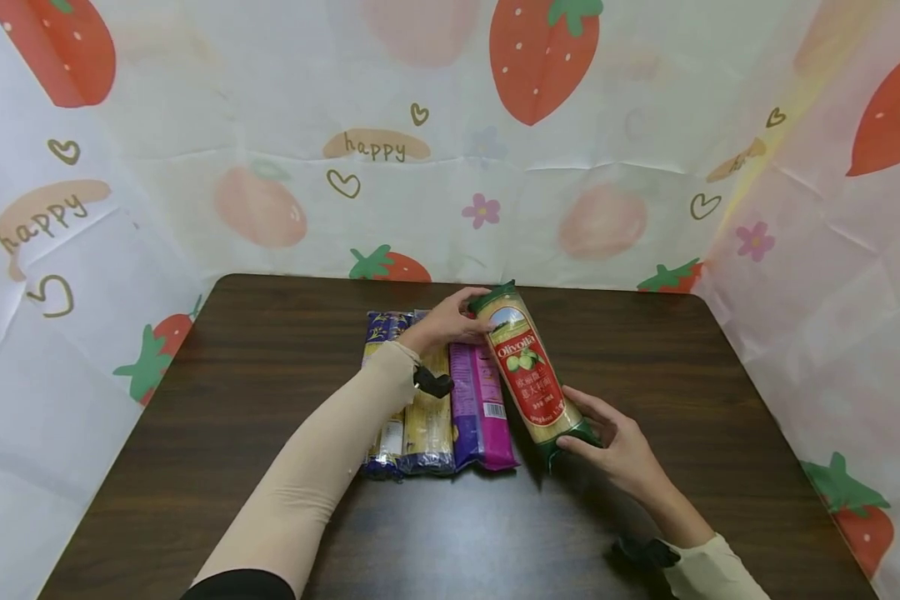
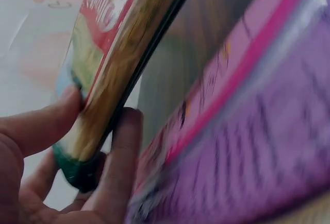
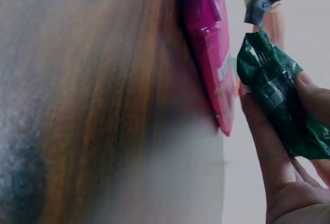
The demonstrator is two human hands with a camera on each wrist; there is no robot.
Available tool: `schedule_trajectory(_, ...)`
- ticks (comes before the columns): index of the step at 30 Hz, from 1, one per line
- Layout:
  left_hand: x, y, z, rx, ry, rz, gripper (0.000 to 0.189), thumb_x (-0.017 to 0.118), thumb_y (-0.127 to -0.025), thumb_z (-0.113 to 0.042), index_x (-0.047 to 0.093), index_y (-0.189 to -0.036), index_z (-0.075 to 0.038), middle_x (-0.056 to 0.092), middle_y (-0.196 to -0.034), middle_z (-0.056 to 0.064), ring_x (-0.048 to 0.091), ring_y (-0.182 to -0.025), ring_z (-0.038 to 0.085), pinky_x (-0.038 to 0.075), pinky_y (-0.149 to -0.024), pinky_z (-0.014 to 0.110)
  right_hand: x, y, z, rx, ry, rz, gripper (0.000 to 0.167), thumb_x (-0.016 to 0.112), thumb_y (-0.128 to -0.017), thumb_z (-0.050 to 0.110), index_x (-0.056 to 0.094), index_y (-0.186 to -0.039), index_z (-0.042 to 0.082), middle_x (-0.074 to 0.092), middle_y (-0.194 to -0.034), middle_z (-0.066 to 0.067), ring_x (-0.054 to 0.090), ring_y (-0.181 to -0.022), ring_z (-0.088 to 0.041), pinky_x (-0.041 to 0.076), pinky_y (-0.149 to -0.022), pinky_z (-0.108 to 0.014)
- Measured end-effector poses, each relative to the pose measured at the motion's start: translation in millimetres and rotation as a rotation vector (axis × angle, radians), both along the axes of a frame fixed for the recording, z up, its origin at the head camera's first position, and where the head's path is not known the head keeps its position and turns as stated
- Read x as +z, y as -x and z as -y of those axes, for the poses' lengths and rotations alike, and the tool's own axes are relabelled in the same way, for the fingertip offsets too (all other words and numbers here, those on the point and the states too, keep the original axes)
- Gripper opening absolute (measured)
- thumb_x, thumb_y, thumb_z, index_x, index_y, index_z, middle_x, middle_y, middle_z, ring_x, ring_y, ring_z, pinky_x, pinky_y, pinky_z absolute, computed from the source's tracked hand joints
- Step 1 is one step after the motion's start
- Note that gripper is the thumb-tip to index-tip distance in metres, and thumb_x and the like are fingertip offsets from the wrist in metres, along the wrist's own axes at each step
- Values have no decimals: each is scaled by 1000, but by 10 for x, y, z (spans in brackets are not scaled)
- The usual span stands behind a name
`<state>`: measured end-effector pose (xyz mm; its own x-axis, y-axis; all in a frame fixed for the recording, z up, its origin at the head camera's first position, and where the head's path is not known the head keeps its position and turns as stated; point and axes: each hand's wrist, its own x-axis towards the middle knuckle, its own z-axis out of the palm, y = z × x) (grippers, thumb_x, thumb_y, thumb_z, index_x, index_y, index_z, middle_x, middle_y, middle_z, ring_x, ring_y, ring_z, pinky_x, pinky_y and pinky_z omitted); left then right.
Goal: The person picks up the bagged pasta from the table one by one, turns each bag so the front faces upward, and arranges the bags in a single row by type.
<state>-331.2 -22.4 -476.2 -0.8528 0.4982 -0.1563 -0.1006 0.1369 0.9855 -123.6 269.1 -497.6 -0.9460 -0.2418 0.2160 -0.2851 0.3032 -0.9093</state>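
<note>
Over the brown table (image 1: 637,350), a spaghetti pack (image 1: 528,371) slants between left hand (image 1: 448,322) and right hand (image 1: 618,446), each gripping an end.

On the pasta pack (image 1: 528,367), the red label (image 1: 531,382) reads "Olivoila" above Chinese characters, and the wall cloth (image 1: 427,192) twice reads "happy".

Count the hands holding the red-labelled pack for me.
2: the left hand grips the red-labelled pack at its far end, and the right hand holds its near end.
</note>
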Motion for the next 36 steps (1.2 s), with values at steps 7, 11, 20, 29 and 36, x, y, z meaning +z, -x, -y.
schedule_trajectory(7,-57,-27,-219,89,-36,-29,70,76,-101,-10,43,-163,-16,44,-153,24,55,-128,33,55,-96,44,16,13,-79,-10,-5,22,71,82,-93,-3,52,-158,3,53,-157,-24,59,-128,2,51,-101,-14)
schedule_trajectory(11,-42,-41,-344,101,-84,0,74,76,-101,-8,38,-165,-13,48,-153,29,57,-131,39,53,-105,53,35,25,-126,-28,-28,40,72,81,-95,-1,51,-160,6,51,-160,-22,59,-126,4,52,-99,-15)
schedule_trajectory(20,-56,-52,-581,104,-102,71,77,70,-103,0,31,-169,-11,51,-151,34,60,-132,44,50,-112,58,30,14,-119,-110,-67,100,70,82,-96,5,52,-159,7,51,-160,-21,59,-136,-39,53,-95,-15)
schedule_trajectory(29,-150,-55,-834,123,-113,128,78,63,-107,1,23,-172,-15,36,-163,35,57,-138,48,58,-103,55,-2,4,-134,-169,-86,107,68,82,-96,7,52,-158,4,53,-158,-22,57,-138,-41,49,-97,-10)
schedule_trajectory(36,-217,-95,-966,70,-79,109,79,66,-105,2,23,-171,-9,38,-162,35,54,-141,48,53,-110,55,-24,1,-123,-220,-65,137,67,81,-97,6,52,-157,0,54,-156,-25,57,-137,-42,49,-95,-8)
